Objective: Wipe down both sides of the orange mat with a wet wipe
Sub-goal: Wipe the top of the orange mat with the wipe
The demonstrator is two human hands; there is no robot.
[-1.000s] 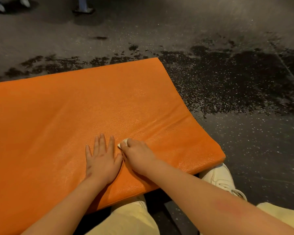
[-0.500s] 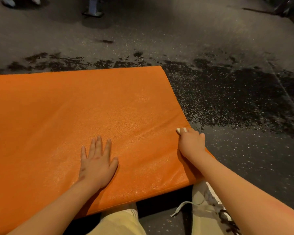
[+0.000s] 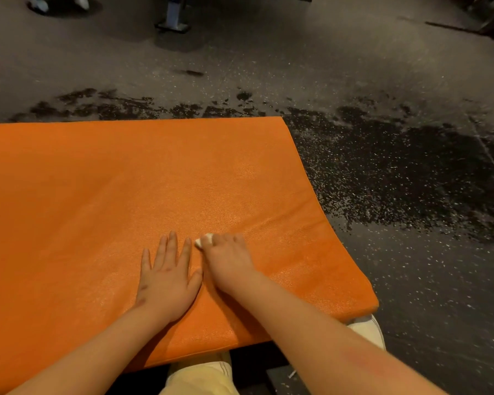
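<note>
Orange mat (image 3: 126, 195) spread over dark speckled floor (image 3: 382, 81), near edge lifted above pale trousers (image 3: 200, 377). Left hand (image 3: 167, 277) laid flat on mat, fingers spread. Wet wipe (image 3: 204, 240) gripped by curled right hand (image 3: 228, 260), pressed to mat just right of left hand.

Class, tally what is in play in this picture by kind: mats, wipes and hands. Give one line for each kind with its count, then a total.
orange mat: 1
wet wipe: 1, mostly hidden under the right hand
hands: 2, the left hand flat on the mat, the right hand curled over the wipe
total: 4
</note>
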